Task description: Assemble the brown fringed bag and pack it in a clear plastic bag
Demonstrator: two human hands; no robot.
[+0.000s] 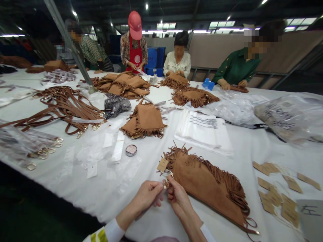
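At the far left, clear sleeves (19, 143) with gold hooks at their ends lie on the tabletop (141, 174); behind them, brown straps (67, 109) spread in a loose heap, none joined to a bag as far as can be seen. Next come a small round tin (131, 150) and, behind it, a few fringed bags in a small stack (149, 119).

The left hand (149, 192) has its fingers curled in beside a metal fitting (167, 183); whether thumb and forefinger grip anything cannot be told. A paper tag (163, 165) rests against the fringed end of the bag in hand, with white cord near the fitting. The right hand (178, 195) pinches that fitting between thumb and forefinger. The bag (202, 183) lies flat on the tabletop, stretching rightward from the hands.

The tag looks already placed, though whether its cord is fastened is unclear, so this bag seems partway done. Farther right, loose tags (290, 210) lie scattered, apparently unused, which suggests more bags are left to tag.
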